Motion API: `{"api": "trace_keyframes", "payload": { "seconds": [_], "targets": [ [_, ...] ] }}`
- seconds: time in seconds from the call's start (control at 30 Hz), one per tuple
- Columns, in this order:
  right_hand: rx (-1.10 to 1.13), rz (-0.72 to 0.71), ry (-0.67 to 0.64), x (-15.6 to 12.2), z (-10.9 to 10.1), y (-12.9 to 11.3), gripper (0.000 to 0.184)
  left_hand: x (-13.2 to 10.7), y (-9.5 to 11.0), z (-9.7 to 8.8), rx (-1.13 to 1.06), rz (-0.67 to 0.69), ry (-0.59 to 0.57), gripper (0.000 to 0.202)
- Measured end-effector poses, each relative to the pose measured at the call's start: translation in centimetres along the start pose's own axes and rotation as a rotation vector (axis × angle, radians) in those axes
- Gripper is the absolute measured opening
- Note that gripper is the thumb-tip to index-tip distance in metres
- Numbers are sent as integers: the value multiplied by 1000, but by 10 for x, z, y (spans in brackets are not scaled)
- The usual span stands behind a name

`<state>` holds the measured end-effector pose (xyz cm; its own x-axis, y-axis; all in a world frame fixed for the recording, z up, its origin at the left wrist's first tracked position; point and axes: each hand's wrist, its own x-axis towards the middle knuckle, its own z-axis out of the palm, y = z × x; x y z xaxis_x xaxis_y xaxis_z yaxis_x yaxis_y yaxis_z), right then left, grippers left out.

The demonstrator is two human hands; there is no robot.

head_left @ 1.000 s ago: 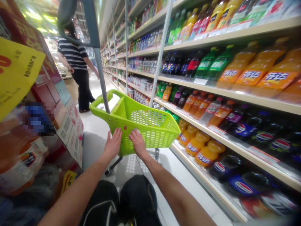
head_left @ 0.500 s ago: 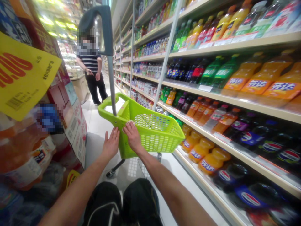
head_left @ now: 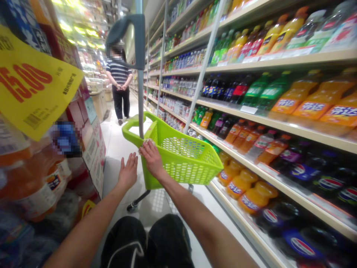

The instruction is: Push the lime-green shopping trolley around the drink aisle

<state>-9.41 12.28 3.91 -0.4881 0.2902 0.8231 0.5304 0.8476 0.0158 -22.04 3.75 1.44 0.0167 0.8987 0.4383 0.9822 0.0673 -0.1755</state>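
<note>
A lime-green shopping basket cart (head_left: 192, 169) with perforated sides stands in front of my knees. My right hand (head_left: 152, 158) lies against its near side, just below the grey pole (head_left: 141, 108), fingers pressing a crumpled white tissue or cloth (head_left: 145, 141) to the plastic. Most of that white piece is hidden under the fingers. My left hand (head_left: 129, 170) is held up a little left of the cart's corner, apart from it, its fingers stretched and holding nothing. A dark grey handle (head_left: 138, 41) tops the pole.
Shelves of bottled drinks (head_left: 299, 96) line the right side. On the left are stacked boxes (head_left: 93, 152), orange drink bottles (head_left: 36, 197) and a yellow price sign (head_left: 33, 83). Farther down the aisle a person (head_left: 120, 80) in a striped shirt stands, hands behind the back.
My right hand has slid left along the cart's side toward the pole, with the white piece. My left hand has drawn away from the cart's corner. The person is farther off.
</note>
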Motion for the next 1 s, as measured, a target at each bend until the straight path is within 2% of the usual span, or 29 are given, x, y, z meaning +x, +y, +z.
{"api": "trace_keyframes", "payload": {
  "seconds": [0.1, 0.23, 0.33, 0.4, 0.5, 0.57, 0.67, 0.73, 0.83, 1.0],
  "targets": [
    [-20, -54, -58, -1, 11, 1, 33, 0, -4, -1, 1, -5, 0, 65],
    [7, -133, -211, -49, 29, 1, 30, -3, -8, -4, 1, -2, -13, 66],
    [68, -131, -212, -68, 27, 0, 29, 4, -13, -16, -10, -19, -2, 66],
    [99, -82, -114, -57, 16, 1, 32, 17, -18, -29, -21, -42, 23, 68],
    [84, 46, 55, -14, -3, 8, 38, 46, -24, -52, -33, -87, 63, 71],
    [52, 138, 72, 14, -10, 15, 43, 65, -25, -64, -36, -95, 62, 71],
    [35, 187, -15, 36, -8, 21, 46, 84, -24, -75, -24, -80, 2, 68],
    [37, 164, -57, 38, -3, 22, 46, 87, -23, -79, -15, -79, -30, 66],
    [37, 124, -43, 32, 1, 22, 43, 82, -23, -81, -1, -65, -29, 66],
    [31, 124, -13, 8, -8, 33, 39, 65, -27, -82, 26, -39, -30, 69]
  ]
}}
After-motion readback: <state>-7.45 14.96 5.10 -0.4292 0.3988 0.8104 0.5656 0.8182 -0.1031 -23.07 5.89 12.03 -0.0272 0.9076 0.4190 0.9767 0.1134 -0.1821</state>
